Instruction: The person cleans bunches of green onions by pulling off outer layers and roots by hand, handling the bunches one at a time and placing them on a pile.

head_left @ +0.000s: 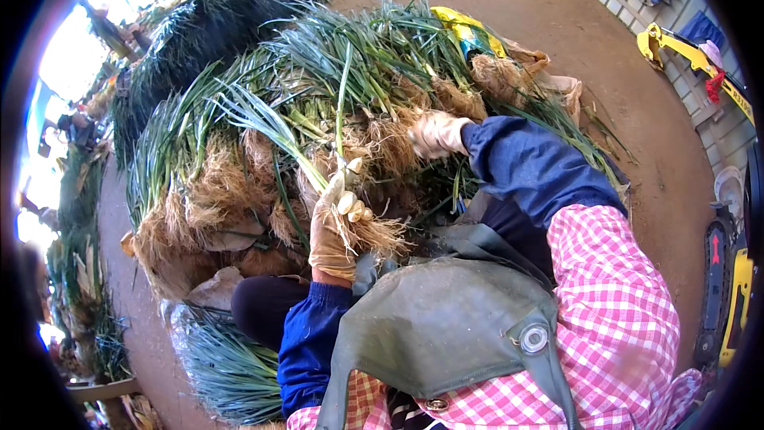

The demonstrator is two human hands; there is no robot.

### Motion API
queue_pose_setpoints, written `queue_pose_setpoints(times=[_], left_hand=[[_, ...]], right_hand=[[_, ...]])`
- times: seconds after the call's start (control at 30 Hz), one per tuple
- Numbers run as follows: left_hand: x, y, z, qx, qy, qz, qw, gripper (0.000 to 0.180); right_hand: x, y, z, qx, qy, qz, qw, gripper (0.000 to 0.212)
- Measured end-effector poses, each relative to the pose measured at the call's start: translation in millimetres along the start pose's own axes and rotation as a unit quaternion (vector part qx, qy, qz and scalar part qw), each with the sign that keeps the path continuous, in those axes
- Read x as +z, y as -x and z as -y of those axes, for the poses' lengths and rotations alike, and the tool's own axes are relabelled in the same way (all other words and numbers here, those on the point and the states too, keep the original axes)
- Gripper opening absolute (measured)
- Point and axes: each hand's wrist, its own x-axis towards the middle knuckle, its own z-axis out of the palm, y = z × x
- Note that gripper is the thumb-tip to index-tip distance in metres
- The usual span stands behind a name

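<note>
A few green onions (302, 161) are in my gloved left hand (328, 227), their pale peeled-looking bulb ends and stringy roots showing beside the thumb and their leaves pointing up and away. My gloved right hand (438, 134) is at the root side of a big heap of green onions (350, 56), just right of a tangle of tan roots. Its fingers are curled, and whatever they may hold is hidden. The heap's dry roots face me and its long green leaves point away.
A yellow and blue bag (469, 30) lies on the heap's far right. Another dark green onion pile (215, 20) stands at far left. A bundle of leaves (231, 370) lies near my left knee. A yellow digger (684, 44) is at the right by a tiled wall.
</note>
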Motion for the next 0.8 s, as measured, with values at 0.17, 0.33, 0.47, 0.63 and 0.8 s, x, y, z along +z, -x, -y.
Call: queue_pose_setpoints(times=[0.17,0.33,0.47,0.63,0.8], left_hand=[[-0.9,6.2,3.8,-0.031,0.005,0.048,0.998,0.044],[-3.0,5.2,16.9,0.005,-0.097,0.036,0.995,0.048],[-22.4,1.7,10.6,0.021,-0.186,-0.005,0.982,0.041],[-20.1,1.4,-29.4,0.172,-0.397,-0.011,0.902,0.039],[21.7,17.1,-79.9,0.240,-0.403,0.011,0.883,0.053]], right_hand=[[-31.6,-20.5,61.0,-0.089,-0.668,-0.078,0.735,0.050],[-37.6,-21.8,97.2,-0.127,-0.740,-0.110,0.652,0.027],[-88.8,24.6,48.9,-0.152,-0.688,-0.151,0.693,0.017],[-89.9,161.6,-106.9,-0.218,-0.305,-0.356,0.856,0.047],[28.2,287.3,-209.4,0.311,-0.069,-0.115,0.941,0.023]])
